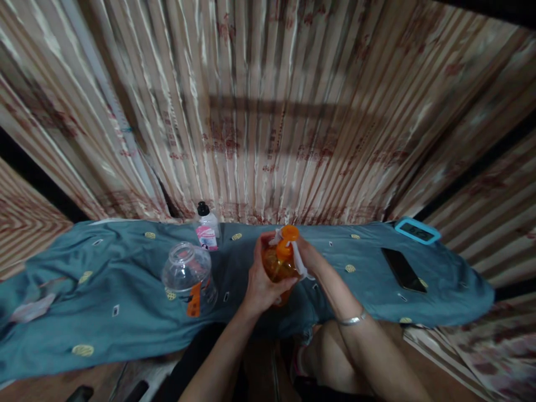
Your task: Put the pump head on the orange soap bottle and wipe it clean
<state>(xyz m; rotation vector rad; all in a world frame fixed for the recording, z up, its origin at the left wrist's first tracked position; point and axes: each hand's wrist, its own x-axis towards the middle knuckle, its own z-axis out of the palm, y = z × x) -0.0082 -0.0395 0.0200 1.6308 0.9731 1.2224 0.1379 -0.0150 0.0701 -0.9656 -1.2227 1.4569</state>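
Roomier on your right

You can pass between the orange pump bottle (278, 271) and phone (404, 271). Left's tighter: clear container (184, 273) and pink-labelled bottle (207, 234) stand in your way, and the curtain (268, 139) walls off the back.

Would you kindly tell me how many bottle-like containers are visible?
3: an orange-topped bottle between the left hand and right hand; to their left, a black-capped bottle and, nearer, a clear container. Others may be hidden.
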